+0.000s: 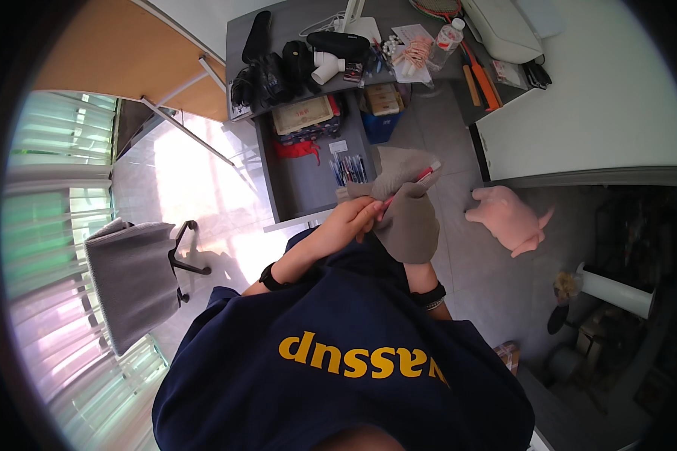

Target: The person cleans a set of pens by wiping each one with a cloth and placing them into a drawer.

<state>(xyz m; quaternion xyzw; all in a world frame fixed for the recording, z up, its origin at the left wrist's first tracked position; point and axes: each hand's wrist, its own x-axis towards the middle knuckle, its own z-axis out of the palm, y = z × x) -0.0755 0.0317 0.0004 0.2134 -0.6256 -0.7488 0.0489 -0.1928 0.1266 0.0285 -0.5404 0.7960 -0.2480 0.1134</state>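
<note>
My left hand (350, 227) is closed around the near end of a slim pink-red pen (386, 204). A grey-brown cloth (408, 229) drapes over my right hand and hides its fingers; only my right wrist (421, 278) shows below it. The cloth is folded around the middle of the pen, whose red and white far end sticks out at the upper right. Just beyond my hands an open drawer (297, 197) holds several pens (350, 170) in a row, a red fabric piece (299, 149) and a shallow box (302, 115).
The grey desk (237, 37) carries black cases (338, 45), a white bottle (326, 68), a clear bottle (448, 37) and a coiled pink cord (417, 52). A blue bin (380, 126) stands beside the drawer. On the floor at right lies a pink plush toy (508, 218); at left, a grey chair (132, 278).
</note>
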